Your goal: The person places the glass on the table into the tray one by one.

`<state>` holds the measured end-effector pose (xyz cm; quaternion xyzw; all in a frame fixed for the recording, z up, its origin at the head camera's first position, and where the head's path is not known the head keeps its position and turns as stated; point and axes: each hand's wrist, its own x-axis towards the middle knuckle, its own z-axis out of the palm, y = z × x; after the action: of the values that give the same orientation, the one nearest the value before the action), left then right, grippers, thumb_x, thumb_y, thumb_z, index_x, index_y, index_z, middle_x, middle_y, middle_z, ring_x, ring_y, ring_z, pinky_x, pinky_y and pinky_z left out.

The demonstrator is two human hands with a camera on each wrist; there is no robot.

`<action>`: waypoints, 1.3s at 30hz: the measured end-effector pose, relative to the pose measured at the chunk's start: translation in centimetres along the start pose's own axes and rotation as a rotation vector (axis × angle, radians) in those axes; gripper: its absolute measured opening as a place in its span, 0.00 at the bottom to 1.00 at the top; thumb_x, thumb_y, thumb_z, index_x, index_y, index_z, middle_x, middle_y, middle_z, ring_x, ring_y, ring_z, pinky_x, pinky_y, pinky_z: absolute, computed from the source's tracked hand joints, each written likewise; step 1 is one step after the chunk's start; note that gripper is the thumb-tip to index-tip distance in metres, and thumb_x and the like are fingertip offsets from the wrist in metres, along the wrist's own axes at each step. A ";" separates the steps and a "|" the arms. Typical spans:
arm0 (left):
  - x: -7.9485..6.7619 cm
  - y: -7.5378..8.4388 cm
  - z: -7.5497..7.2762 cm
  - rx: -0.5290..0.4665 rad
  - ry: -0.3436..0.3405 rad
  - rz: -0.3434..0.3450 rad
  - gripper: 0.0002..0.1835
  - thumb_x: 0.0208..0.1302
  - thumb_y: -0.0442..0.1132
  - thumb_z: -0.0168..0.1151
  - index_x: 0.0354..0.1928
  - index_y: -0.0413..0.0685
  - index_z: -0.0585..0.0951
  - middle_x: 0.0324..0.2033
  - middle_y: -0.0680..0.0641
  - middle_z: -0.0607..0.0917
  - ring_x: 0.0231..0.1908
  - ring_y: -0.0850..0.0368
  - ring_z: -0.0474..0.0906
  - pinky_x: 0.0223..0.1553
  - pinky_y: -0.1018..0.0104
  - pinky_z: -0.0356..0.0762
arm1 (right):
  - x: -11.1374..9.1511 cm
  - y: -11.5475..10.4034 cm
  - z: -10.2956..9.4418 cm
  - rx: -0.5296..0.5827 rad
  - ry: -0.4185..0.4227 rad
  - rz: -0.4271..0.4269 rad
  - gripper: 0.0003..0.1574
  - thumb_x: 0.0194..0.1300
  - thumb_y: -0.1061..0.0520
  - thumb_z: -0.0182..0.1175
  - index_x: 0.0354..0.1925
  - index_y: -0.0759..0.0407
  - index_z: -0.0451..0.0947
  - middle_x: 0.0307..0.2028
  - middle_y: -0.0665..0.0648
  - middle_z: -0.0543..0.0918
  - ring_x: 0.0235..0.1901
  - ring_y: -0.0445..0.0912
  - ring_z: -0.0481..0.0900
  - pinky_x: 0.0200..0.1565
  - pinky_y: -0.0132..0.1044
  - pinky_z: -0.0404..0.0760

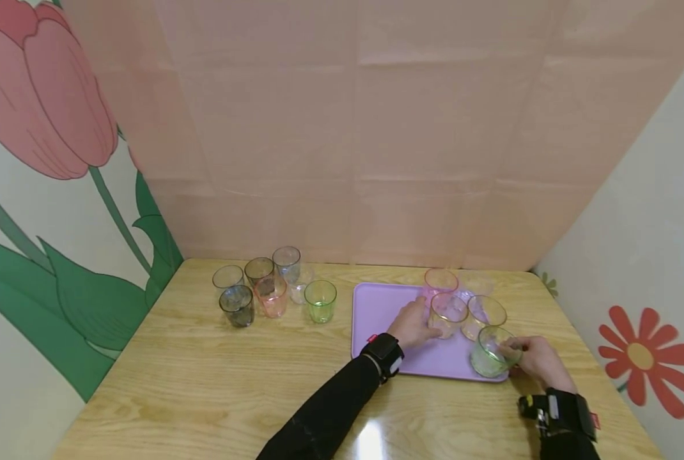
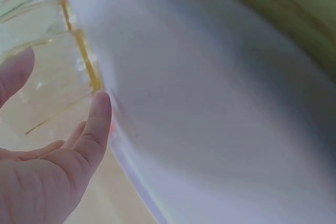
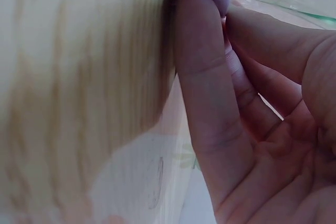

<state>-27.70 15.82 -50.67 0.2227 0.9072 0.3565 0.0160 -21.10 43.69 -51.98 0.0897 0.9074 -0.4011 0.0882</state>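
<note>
I am facing a wood-grain table (image 1: 175, 383); its far edge is running along a creased pink sheet (image 1: 353, 128). To the left, a white left wall (image 1: 8, 383) is displaying a painted pink tulip (image 1: 60, 96) and green leaves (image 1: 100, 275). Opposite, a white right wall (image 1: 652, 211) is bearing a red flower (image 1: 639, 358), yellow at centre. Light (image 1: 371, 437) is reflecting off the table's near side.

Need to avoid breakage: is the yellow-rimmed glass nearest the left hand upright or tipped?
Upright: in the head view, the glass beside the left hand has its open rim on top.
</note>
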 end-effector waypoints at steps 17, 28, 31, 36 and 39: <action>-2.2 -2.0 -3.7 -0.118 0.043 -0.045 0.34 0.60 0.45 0.69 0.66 0.45 0.70 0.54 0.44 0.82 0.49 0.55 0.82 0.47 0.70 0.78 | 0.1 0.0 0.2 0.009 0.006 0.044 0.26 0.67 0.51 0.63 0.49 0.74 0.79 0.45 0.69 0.82 0.35 0.44 0.79 0.34 0.39 0.83; -3.9 -2.8 -5.6 -0.230 0.098 -0.029 0.30 0.62 0.44 0.67 0.65 0.45 0.72 0.53 0.44 0.83 0.48 0.53 0.83 0.45 0.72 0.78 | 0.1 0.1 0.0 0.006 0.013 0.035 0.24 0.65 0.51 0.64 0.46 0.72 0.81 0.41 0.64 0.84 0.34 0.46 0.78 0.33 0.39 0.82; -4.1 -3.1 -6.2 -0.250 0.130 -0.023 0.29 0.63 0.42 0.67 0.65 0.46 0.72 0.51 0.45 0.83 0.48 0.53 0.83 0.44 0.73 0.79 | 0.1 0.0 0.1 -0.001 0.016 0.040 0.25 0.65 0.50 0.65 0.47 0.72 0.81 0.42 0.66 0.84 0.34 0.45 0.79 0.34 0.39 0.82; -4.6 -3.8 -7.9 -0.294 0.181 0.001 0.26 0.63 0.39 0.66 0.63 0.41 0.74 0.49 0.43 0.83 0.47 0.50 0.83 0.45 0.71 0.80 | 0.2 -0.1 0.2 0.003 0.016 0.051 0.27 0.65 0.50 0.65 0.49 0.73 0.80 0.45 0.69 0.83 0.36 0.46 0.79 0.34 0.40 0.84; -5.0 -4.5 -8.9 -0.311 0.216 0.005 0.25 0.64 0.38 0.65 0.62 0.39 0.74 0.48 0.42 0.83 0.48 0.47 0.83 0.46 0.69 0.80 | 0.2 -0.2 0.3 -0.003 0.015 0.052 0.27 0.65 0.49 0.64 0.49 0.73 0.80 0.45 0.69 0.83 0.37 0.46 0.80 0.35 0.40 0.83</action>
<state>-26.65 5.19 -47.60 0.1800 0.8370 0.5144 -0.0482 -21.34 43.41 -52.09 0.1164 0.9059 -0.3967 0.0920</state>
